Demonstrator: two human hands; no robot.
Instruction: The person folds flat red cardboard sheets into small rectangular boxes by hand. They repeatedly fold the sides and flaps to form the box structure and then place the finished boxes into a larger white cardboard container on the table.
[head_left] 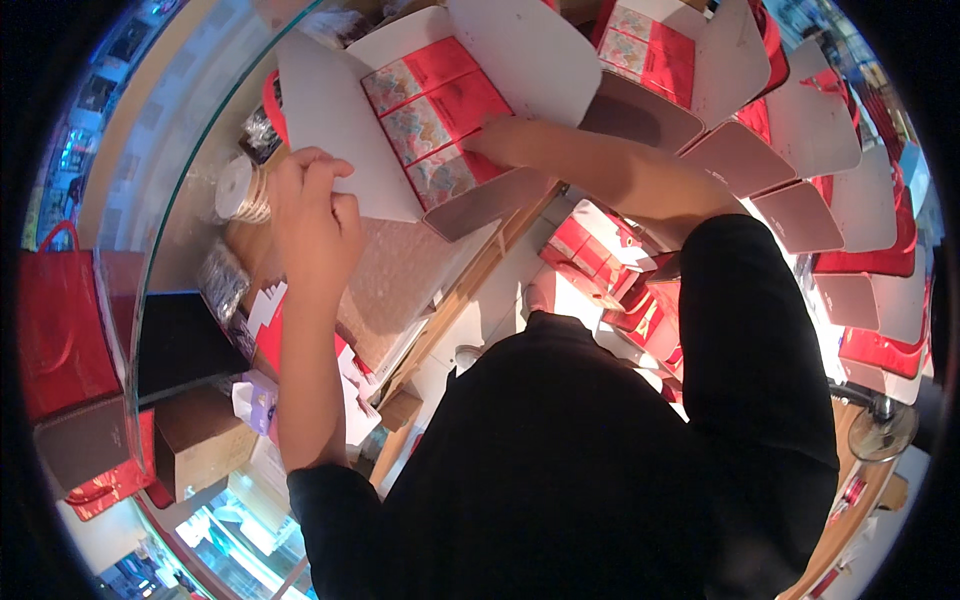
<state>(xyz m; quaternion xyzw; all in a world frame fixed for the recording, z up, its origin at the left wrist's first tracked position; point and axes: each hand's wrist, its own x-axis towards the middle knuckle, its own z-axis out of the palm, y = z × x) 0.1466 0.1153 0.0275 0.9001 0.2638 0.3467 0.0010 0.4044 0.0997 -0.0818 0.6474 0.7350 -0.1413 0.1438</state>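
A large gift box (350,140) with white inner flaps stands open on the counter ahead of me. Several small red boxes (440,70) with pale floral ends lie in a row inside it. My left hand (312,205) is at the box's left flap, its fingers loosely bent and thumb apart, with nothing visible in it. My right hand (497,142) reaches in from the right and rests over the small red boxes. Its fingers are blurred against the red, so their grip does not show.
More open gift boxes (730,60) line the right side. Red packages (600,250) sit lower down, beyond the counter edge. Left of me are a ribbon spool (240,188), a dark screen (185,340), a tissue pack (255,405) and a red bag (62,330) behind a glass edge.
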